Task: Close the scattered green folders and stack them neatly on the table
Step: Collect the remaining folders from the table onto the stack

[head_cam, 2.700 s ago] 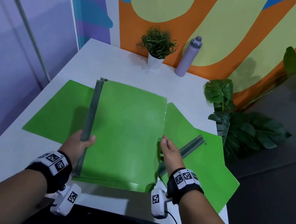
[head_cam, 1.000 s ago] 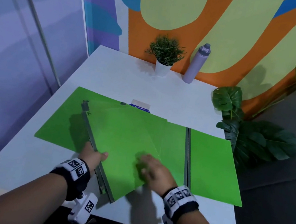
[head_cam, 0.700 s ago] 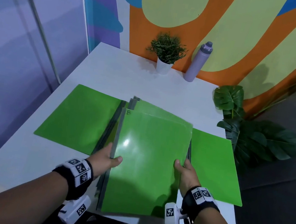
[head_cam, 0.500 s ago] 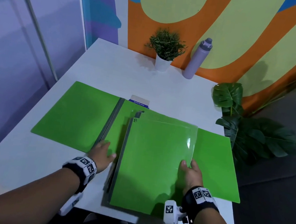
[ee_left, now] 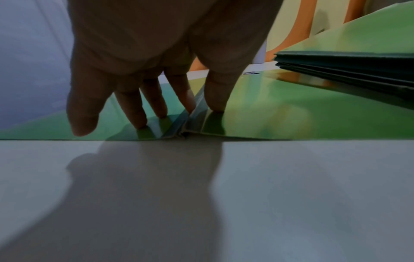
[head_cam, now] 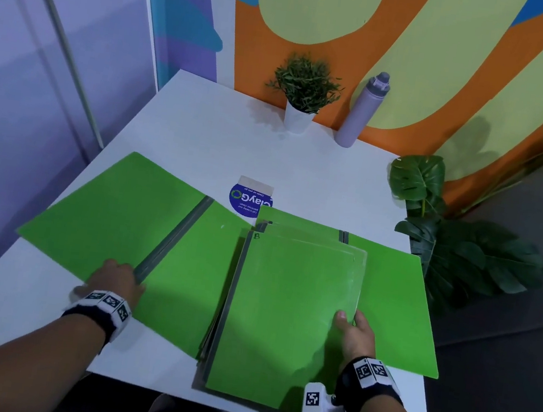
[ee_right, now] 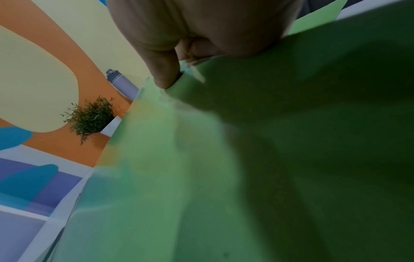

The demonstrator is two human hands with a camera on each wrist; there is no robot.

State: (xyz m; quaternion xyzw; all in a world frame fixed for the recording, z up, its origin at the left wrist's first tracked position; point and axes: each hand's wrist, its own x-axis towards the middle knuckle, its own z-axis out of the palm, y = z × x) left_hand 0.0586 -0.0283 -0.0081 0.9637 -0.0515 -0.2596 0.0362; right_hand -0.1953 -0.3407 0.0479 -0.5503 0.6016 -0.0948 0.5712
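Note:
A stack of closed green folders [head_cam: 284, 311] lies at the table's front centre, partly over an open green folder whose right flap [head_cam: 395, 305] shows. My right hand [head_cam: 346, 319] grips the stack's right edge, with the thumb [ee_right: 165, 76] on top and the fingers hidden underneath. To the left lies a second open green folder [head_cam: 116, 216] with a grey spine [head_cam: 171, 244]. My left hand [head_cam: 123, 272] rests on that folder at its front edge, and straight fingertips [ee_left: 139, 122] press on both sides of the spine [ee_left: 186, 122].
A potted plant [head_cam: 303, 96] and a purple bottle [head_cam: 365, 111] stand at the back of the white table [head_cam: 203, 134]. A blue round sticker [head_cam: 252, 198] lies behind the folders. Large leafy plants [head_cam: 448, 243] stand off the table's right edge.
My left hand has moved left, away from the stack and onto the spine of the open folder. My right hand still holds the stack, which now lies a little further right.

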